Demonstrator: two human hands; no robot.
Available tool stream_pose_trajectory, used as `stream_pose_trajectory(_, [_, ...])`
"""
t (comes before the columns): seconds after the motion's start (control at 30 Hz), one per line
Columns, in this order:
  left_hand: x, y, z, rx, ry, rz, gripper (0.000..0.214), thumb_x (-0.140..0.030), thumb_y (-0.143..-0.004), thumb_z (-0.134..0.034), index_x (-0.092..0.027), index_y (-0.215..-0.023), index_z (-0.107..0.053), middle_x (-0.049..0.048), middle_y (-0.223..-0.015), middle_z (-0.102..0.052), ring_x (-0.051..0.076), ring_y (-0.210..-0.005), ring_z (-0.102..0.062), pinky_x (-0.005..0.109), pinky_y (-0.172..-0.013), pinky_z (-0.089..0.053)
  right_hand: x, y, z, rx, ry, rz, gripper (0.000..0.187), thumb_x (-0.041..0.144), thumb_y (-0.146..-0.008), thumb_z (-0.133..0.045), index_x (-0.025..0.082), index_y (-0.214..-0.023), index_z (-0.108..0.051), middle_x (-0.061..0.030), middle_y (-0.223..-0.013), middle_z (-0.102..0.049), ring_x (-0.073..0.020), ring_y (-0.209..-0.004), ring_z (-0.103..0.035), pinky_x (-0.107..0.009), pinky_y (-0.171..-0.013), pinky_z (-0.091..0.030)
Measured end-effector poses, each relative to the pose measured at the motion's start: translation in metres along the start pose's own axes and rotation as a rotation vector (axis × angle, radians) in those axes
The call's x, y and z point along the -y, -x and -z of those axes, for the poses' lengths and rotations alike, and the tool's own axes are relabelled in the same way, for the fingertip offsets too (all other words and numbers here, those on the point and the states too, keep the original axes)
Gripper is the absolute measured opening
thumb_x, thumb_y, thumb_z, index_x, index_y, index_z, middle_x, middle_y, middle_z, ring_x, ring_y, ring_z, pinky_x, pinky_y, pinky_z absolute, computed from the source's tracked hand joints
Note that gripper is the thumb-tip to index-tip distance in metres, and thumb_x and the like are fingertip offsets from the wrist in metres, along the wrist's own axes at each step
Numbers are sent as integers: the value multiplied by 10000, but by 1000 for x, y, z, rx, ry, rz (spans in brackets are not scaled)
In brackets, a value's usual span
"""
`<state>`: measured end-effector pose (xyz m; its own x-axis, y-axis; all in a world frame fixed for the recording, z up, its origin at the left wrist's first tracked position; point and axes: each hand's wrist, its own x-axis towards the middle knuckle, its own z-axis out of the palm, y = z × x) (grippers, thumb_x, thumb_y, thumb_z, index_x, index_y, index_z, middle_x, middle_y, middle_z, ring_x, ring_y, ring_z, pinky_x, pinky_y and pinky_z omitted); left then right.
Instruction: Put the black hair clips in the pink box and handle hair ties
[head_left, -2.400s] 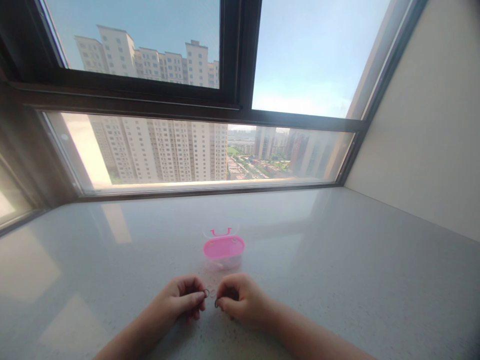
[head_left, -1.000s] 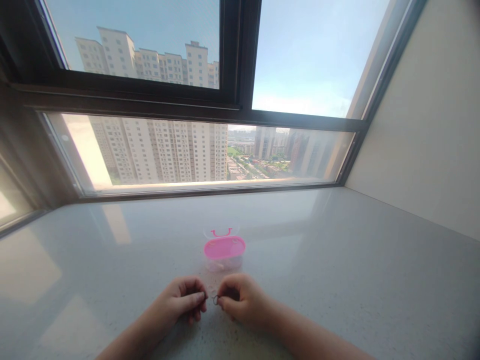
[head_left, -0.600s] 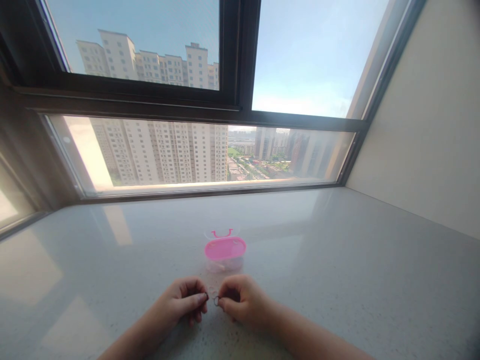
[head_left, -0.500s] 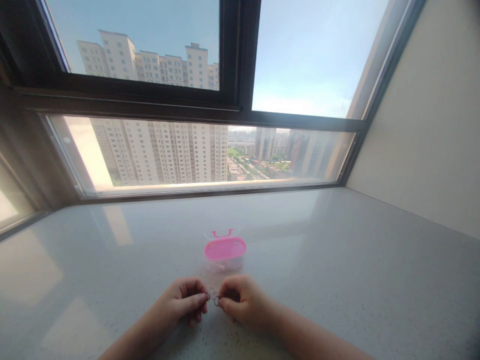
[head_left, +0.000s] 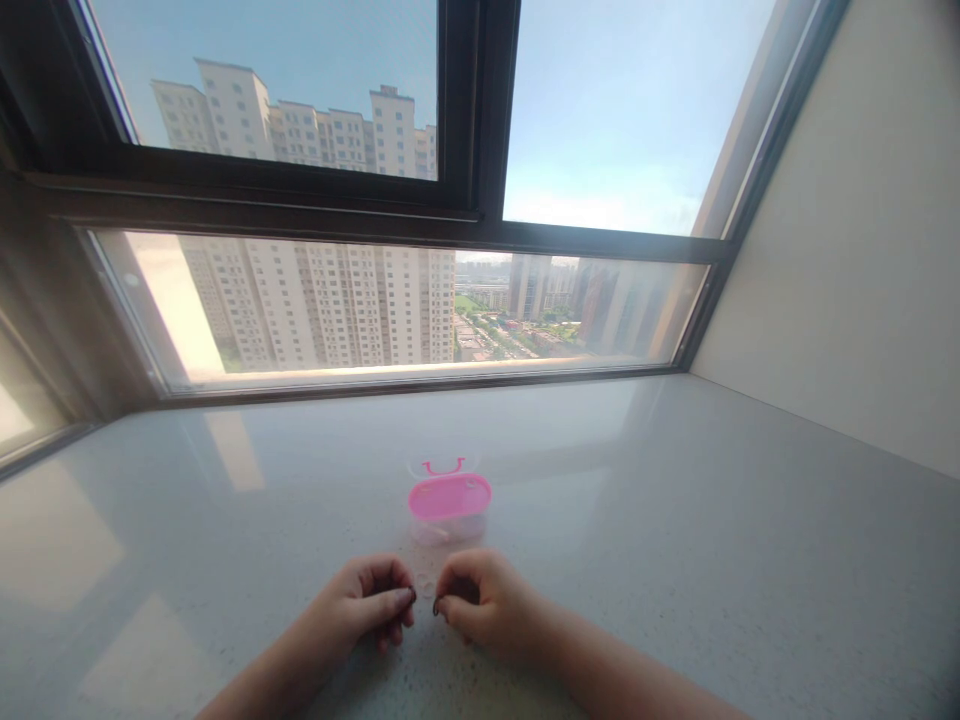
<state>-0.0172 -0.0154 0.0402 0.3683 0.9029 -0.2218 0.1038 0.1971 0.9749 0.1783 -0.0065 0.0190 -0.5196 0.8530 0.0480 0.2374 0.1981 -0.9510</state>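
Note:
My left hand and my right hand rest close together on the pale stone sill, both with fingers curled into a pinch. Between the fingertips sits a small dark metal ring, pinched by my right thumb and forefinger. A dark edge shows at my left fingertips too, too small to name. Just beyond the hands stands a small clear plastic box with a pink lid and a pink handle, shut.
A wide dark-framed window runs along the back of the sill, with tower blocks outside. A beige wall closes the right side. The sill's surface spreads to the left and right of the hands.
The small ring between my fingertips showed more plainly half a second ago; now it is mostly tucked under my right fingers. The hands and the box have barely shifted.

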Motion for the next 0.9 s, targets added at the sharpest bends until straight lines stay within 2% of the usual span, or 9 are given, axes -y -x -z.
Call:
stream_pose_trajectory(0.33, [2, -1, 1, 23, -40, -28, 324, -421, -657, -714, -117, -682, -602, 6, -574, -620, 106, -468, -526, 204, -442, -371, 2, 0, 1, 19, 1, -7, 60, 182, -726, -547, 134, -692, -559, 51, -523, -465, -56, -442, -418, -162, -417, -268])
stream_pose_trajectory(0.9, [7, -3, 4, 36, -52, -37, 324, -417, -684, -694, -120, -707, -566, -7, -579, -611, 101, -477, -527, 196, -447, -382, 1, 0, 1, 7, 2, 27, 56, 170, -721, -546, 135, -679, -558, 46, -529, -467, -57, -441, -425, -158, -410, -267])
